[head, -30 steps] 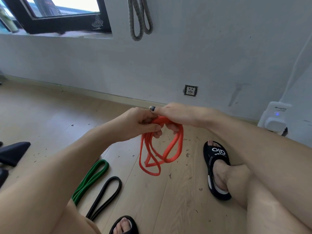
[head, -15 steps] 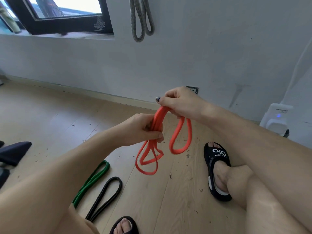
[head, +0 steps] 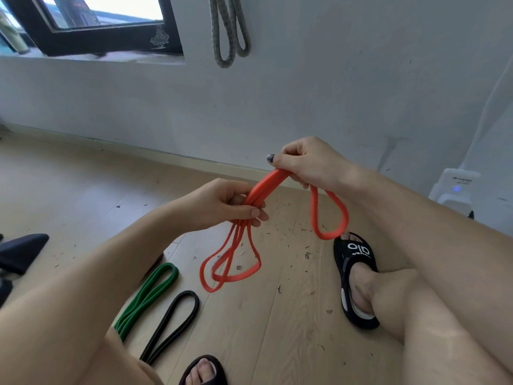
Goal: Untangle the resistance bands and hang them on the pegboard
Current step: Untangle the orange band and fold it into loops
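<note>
a green band (head: 147, 298) lies doubled on the wood floor (head: 69, 195) at the lower left, with a black band (head: 172, 326) just beside it on its right; both are untouched and apart from the hands. further right, the left hand (head: 222, 205) grips a bundle of orange band (head: 266, 187) strands, fingers curled round them, and two or three loops hang below it, crossing one another above the floor. the strands run up and right, pulled fairly taut, into the right hand (head: 308, 163), which pinches them with thumb on top; one single loop hangs free under that hand, just above a black sandal (head: 355, 276). the hands are apart, each clamped on the orange band. a grey rope (head: 227, 31) hangs on the wall above; no pegboard is in view.

the step looks like separating the coils. to do it well, i'd judge it best to keep the right pinch firm, loosen the left fingers enough to let one strand slide, and draw the hands apart slowly, watching that the crossed lower loops do not cinch.
</note>
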The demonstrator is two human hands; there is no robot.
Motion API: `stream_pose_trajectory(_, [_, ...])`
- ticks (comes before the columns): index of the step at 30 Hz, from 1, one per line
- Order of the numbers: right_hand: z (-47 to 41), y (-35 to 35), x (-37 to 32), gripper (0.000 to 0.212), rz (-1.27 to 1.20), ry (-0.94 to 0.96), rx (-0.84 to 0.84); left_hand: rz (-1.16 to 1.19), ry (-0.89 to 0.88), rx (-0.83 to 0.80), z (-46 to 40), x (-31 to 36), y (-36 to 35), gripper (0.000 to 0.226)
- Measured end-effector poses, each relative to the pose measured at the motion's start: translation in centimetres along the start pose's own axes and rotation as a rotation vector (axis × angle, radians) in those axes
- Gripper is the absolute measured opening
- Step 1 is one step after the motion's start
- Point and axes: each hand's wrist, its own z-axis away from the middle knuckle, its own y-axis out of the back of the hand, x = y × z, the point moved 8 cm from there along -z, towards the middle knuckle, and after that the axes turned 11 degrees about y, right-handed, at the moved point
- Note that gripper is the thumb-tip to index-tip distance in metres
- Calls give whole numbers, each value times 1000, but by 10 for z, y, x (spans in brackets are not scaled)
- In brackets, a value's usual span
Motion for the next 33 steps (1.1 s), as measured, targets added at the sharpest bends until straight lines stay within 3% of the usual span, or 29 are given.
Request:
stream_pose_trajectory(26, [4,16,19,37,-62,-55,5,-114,-7,1,-10,-8,-16,14])
stream_pose_trajectory(33, [14,-3,43,48,-20,-135,-249,-36,-24,85,1,-5,12,16])
